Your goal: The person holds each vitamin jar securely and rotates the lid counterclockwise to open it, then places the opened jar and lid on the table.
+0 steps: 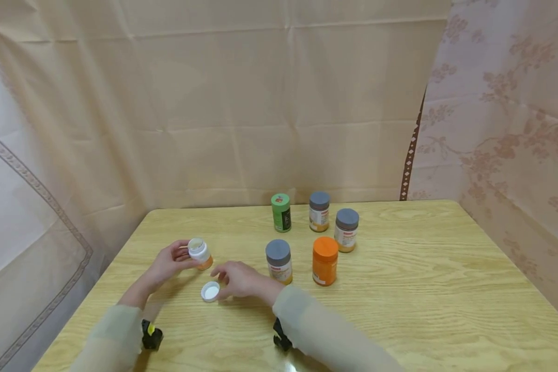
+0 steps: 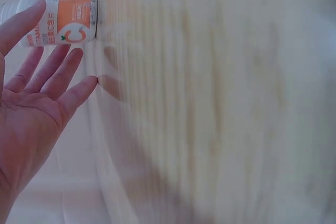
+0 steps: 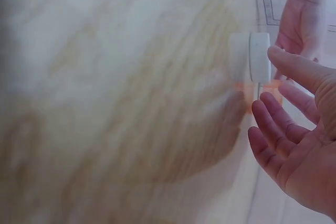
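A small white vitamin C bottle (image 1: 199, 253) with an orange label stands uncapped at the left of the table, its mouth showing. My left hand (image 1: 168, 264) holds it from the side, thumb across the near face and fingers behind. In the left wrist view, the thumb overlaps the white end of the bottle (image 2: 77, 17). A white cap (image 1: 210, 292) lies inside up on the wood, just nearer than the bottle. Beside it is my right hand (image 1: 242, 279), fingers loosely bent and spread. The right wrist view has the thumb tip right at the edge of the cap (image 3: 259, 57).
Right of the hands stand several lidded jars: a grey-lidded jar (image 1: 279, 261) near the right wrist, an orange jar (image 1: 325, 262), a green jar (image 1: 281, 213) and two more grey-lidded jars (image 1: 319, 212) farther back. Curtains (image 1: 279, 103) hang behind the wooden table (image 1: 423, 289).
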Available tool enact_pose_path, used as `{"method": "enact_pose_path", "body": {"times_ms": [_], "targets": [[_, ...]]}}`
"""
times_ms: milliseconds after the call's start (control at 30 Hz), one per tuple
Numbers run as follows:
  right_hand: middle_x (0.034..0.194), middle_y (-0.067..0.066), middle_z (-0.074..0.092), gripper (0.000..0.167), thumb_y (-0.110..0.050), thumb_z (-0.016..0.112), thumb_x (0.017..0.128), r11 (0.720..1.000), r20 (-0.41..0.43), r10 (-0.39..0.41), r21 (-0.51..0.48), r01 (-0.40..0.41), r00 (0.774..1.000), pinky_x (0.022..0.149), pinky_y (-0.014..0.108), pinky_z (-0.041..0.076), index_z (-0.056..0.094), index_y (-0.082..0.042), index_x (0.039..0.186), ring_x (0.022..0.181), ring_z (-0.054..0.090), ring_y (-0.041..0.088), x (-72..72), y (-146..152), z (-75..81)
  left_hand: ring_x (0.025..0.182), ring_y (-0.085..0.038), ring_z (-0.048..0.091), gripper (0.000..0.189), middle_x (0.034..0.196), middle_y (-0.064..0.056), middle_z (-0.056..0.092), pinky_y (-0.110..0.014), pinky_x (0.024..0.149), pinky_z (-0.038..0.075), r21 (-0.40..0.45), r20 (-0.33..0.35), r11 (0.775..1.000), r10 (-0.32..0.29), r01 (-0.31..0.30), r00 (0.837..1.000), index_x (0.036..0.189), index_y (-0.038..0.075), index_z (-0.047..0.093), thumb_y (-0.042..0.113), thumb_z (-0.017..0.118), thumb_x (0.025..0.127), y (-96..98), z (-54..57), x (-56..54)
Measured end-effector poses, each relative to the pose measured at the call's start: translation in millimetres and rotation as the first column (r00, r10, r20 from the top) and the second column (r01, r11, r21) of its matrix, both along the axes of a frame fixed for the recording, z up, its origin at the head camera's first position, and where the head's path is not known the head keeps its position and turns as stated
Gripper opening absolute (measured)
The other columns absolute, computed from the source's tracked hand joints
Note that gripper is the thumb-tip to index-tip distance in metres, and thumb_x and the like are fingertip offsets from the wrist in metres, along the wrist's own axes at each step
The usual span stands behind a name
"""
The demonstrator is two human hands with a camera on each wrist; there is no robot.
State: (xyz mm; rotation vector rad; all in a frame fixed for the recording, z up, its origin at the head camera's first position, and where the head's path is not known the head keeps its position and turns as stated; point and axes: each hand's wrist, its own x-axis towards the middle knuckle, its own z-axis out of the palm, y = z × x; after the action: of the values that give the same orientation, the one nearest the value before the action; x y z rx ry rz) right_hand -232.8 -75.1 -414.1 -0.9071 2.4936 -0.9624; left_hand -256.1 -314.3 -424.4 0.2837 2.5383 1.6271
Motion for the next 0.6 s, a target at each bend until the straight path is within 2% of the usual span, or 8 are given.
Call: {"method": "enact_pose_path", "body": {"times_ms": [267, 600], "targets": [[0.109, 0.005, 0.064, 0.053, -0.013, 0.083, 0.079, 1.000, -0.010, -0.003, -0.006, 0.003, 1.000, 0.079, 0.021, 0.046, 0.061, -0.009, 0.127, 0.097, 0.060, 0.015, 0.6, 10.4, 15.9, 0.121, -0.043, 0.051, 0.059, 0.132, -0.032, 0.050, -0.029, 0.090, 0.049, 0.003, -0.002, 1.000, 0.003, -0.003, 1.000, 0.135, -0.010, 0.040, 0.007, 0.071, 0.088, -12.2, 2.4, 7.0], [0.118, 0.006, 0.061, 0.052, -0.012, 0.079, 0.083, 0.997, -0.081, 0.072, 0.037, -0.069, 0.994, 0.085, 0.021, 0.046, 0.058, -0.009, 0.130, 0.108, 0.059, 0.019, 4.4, 26.2, 41.4, 0.123, -0.047, 0.047, 0.060, 0.134, -0.035, 0.047, -0.031, 0.090, 0.050, -0.083, -0.038, 0.997, -0.008, 0.005, 0.999, 0.138, -0.012, 0.036, 0.008, 0.068, 0.091, -22.4, 18.1, 20.9]]}}
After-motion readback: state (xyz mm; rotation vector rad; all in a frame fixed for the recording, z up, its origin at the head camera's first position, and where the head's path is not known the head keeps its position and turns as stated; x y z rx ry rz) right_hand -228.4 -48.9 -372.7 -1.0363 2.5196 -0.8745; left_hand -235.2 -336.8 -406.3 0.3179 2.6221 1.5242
